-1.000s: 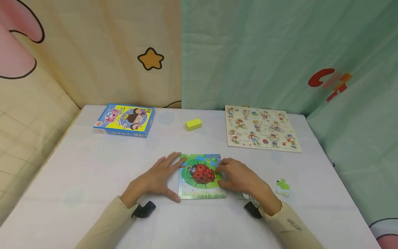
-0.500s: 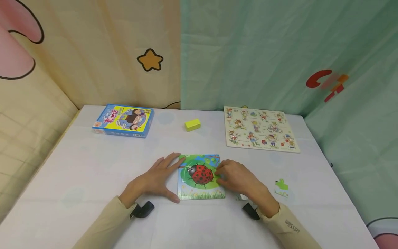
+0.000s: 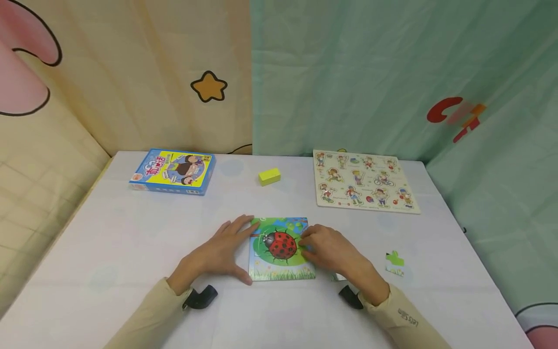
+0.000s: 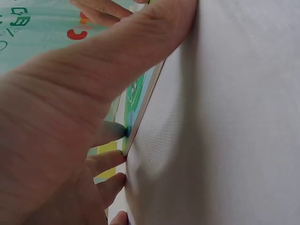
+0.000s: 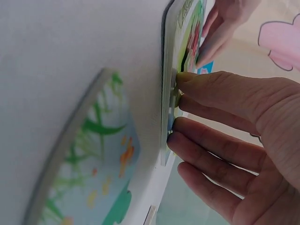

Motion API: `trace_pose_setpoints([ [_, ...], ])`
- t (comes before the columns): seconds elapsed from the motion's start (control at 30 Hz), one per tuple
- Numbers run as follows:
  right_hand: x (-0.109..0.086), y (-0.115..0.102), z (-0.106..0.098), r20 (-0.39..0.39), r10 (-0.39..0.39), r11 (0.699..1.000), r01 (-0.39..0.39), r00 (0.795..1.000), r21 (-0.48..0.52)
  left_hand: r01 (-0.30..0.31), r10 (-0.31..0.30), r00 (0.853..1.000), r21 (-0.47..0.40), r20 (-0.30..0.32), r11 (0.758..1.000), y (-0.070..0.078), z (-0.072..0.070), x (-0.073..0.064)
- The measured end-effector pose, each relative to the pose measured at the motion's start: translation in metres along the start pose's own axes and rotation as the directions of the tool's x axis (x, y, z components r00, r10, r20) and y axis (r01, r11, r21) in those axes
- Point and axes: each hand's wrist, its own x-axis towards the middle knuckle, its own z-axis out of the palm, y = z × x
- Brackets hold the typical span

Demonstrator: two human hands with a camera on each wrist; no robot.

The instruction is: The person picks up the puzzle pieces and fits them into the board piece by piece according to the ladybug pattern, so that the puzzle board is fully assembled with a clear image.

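Note:
A square ladybug jigsaw puzzle (image 3: 282, 272) lies in front of me on the white table. My left hand (image 3: 222, 249) spreads along its left side, fingertips at the upper left corner and thumb near the lower left corner. In the left wrist view several fingertips (image 4: 115, 161) touch the board's edge. Over the puzzle's right side, my right hand (image 3: 329, 247) pinches a piece at the surface between thumb and curved fingers. That piece is mostly hidden behind the fingers. Below the right hand lies a loose grass-patterned puzzle piece (image 5: 101, 154), largely covered by the wrist in the head view.
Another loose green-and-white puzzle piece (image 3: 395, 263) lies to the right. At the back stand a blue and yellow game box (image 3: 174, 172), a yellow block (image 3: 269, 177) and a wooden board with figures (image 3: 366, 182). Curtains (image 3: 340, 72) close off the table's rear.
Both hands stay at the puzzle. The right fingers shift only slightly at its right side. The whole head view drifts a little.

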Motion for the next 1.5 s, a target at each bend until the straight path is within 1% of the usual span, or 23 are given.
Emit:
trace_pose_setpoints([
  [0.13,-0.001,0.001,-0.002,-0.006,0.016,0.999,-0.016,1.0,-0.044,0.014,-0.014,1.0,0.013,-0.022,1.0,0.002,0.002,0.001],
  [0.23,-0.002,0.002,-0.004,0.029,0.025,0.997,-0.023,0.999,-0.068,0.016,-0.015,1.0,0.017,-0.027,1.0,0.003,0.003,0.002],
  [0.33,-0.004,0.003,-0.007,0.076,0.046,0.998,-0.042,0.996,-0.051,0.004,-0.004,1.0,0.014,-0.022,1.0,0.002,0.004,0.002],
  [0.43,-0.007,0.005,-0.011,0.095,0.06,0.998,-0.058,0.994,-0.025,-0.006,0.006,1.0,0.007,-0.013,1.0,0.001,0.003,0.003],
  [0.67,-0.011,0.01,-0.012,0.106,0.055,0.998,-0.052,0.993,-0.031,-0.022,0.022,1.0,-0.04,-0.008,0.999,-0.002,0.002,0.004],
  [0.83,-0.012,0.014,-0.012,0.11,0.073,0.997,-0.07,0.991,-0.023,-0.011,0.011,1.0,-0.055,-0.004,0.998,-0.003,0.002,0.004],
  [1.0,-0.012,0.017,-0.011,0.108,0.057,0.998,-0.053,0.993,-0.036,-0.009,0.008,1.0,-0.071,-0.003,0.997,-0.004,0.003,0.003],
  [1.13,-0.012,0.018,-0.014,0.142,0.065,0.998,-0.067,0.988,0.014,0.0,0.001,1.0,-0.083,0.014,0.997,-0.005,0.004,0.004],
  [1.23,-0.012,0.018,-0.017,0.196,0.097,0.992,-0.111,0.976,0.065,0.02,-0.016,0.999,-0.091,0.042,0.996,-0.006,0.004,0.004],
  [1.33,-0.014,0.017,-0.022,0.236,0.137,0.981,-0.165,0.962,0.103,0.019,-0.014,0.998,-0.1,0.056,0.995,-0.008,0.004,0.004],
  [1.43,-0.021,0.02,-0.029,0.238,0.146,0.974,-0.182,0.96,0.138,0.019,-0.012,0.998,-0.106,0.065,0.994,-0.009,0.004,0.004],
  [1.5,-0.028,0.023,-0.033,0.228,0.143,0.97,-0.182,0.963,0.159,0.017,-0.009,0.998,-0.115,0.065,0.993,-0.009,0.005,0.004],
])
